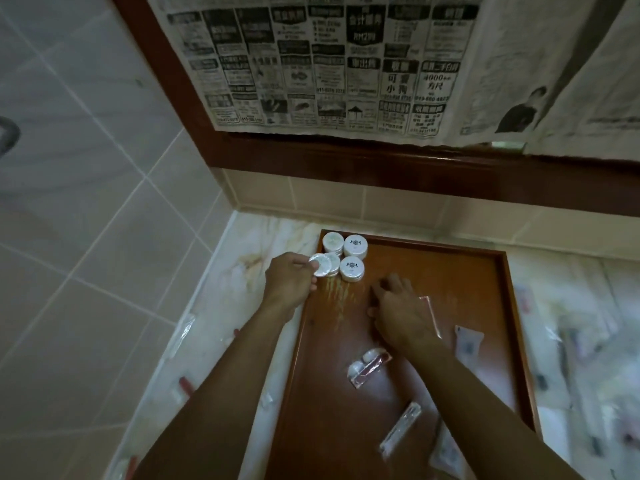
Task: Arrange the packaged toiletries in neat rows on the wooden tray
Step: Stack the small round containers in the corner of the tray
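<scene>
1. Nearest the viewer, two bare forearms reach forward over a wooden tray that lies lengthwise on a marble counter.

2. Just behind the right wrist, toward the viewer, a clear sachet holding white pads and a red strip lies crooked on the tray. A long, thin clear packet sits nearer still, and a flat white sachet lies to the right of the forearm. None of them lines up with another, so they look like items waiting to be sorted.

3. The right hand rests palm down on the tray floor, fingers bent at the knuckles. A pinkish packet shows along its right edge. The hand hides what lies beneath it, so it is unclear whether it grips the packet or only covers it.

4. To the left and slightly farther off, the left hand pinches a round white puck of soap between thumb and fingertips. It holds the puck tilted at the tray's left rim, probably so it can be set down on top of or next to the stack just beyond.

5. Just past the left hand's fingertips, round white soaps stand in the tray's far left corner, two by two and touching. Packing them into the corner keeps the rows square against the rim.

6. Right of the right arm, off the tray, more packets lie blurred on the counter.

7. Farthest away, newspaper hangs over a dark wooden frame above the tiled wall.
</scene>
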